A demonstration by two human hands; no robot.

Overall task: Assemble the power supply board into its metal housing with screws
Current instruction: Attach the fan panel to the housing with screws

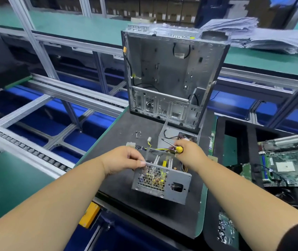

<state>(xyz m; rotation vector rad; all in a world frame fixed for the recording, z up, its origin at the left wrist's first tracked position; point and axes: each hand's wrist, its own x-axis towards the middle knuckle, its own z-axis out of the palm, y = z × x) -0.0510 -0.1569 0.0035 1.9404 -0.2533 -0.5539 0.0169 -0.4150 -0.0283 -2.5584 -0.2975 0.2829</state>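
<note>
The grey metal power supply housing [162, 185] sits on a dark mat [126, 134] with its perforated side facing me; the power supply board [160, 164] with its components and coloured wires lies inside. My left hand [126, 160] pinches the housing's upper left edge. My right hand [189, 153] grips a yellow-handled screwdriver [173, 146], its shaft pointing up and left over the housing's far side. A few loose screws [137, 134] lie on the mat behind. A loose metal cover [168, 134] rests just beyond the housing.
An open computer case [173, 77] stands upright at the mat's far end. Motherboards [287, 163] lie in a black tray to the right. A roller conveyor [27, 142] runs on the left. A stack of papers [264, 35] sits on the far green bench.
</note>
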